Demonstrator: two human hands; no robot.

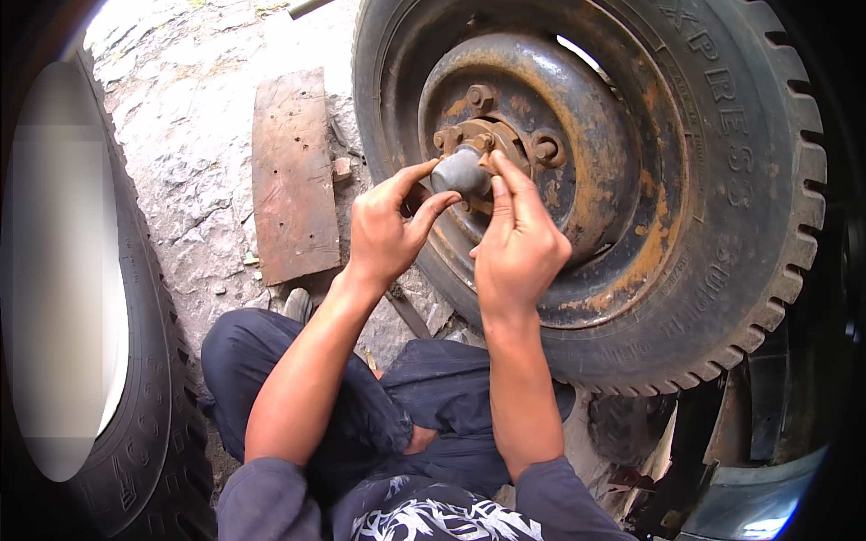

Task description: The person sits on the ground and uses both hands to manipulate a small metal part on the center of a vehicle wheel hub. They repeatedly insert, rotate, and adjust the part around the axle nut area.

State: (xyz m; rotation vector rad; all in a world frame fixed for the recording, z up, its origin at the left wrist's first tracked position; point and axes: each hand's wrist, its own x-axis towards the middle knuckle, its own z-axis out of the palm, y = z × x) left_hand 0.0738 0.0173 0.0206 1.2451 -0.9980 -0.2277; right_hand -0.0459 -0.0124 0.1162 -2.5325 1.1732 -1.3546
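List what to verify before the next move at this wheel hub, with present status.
1. Left hand at the grey cap: ok, thumb and fingertips at its edge.
2. Right hand near the cap: ok, fingertips close to its right side.
3. What the right fingertips pinch, if anything: cannot tell, too small.
4. Nut above the cap tight: cannot tell by sight.
5. Wheel securely supported: cannot tell, no support shows clearly.
6. Brown plate clear of both hands: ok, on the ground left of the wheel.
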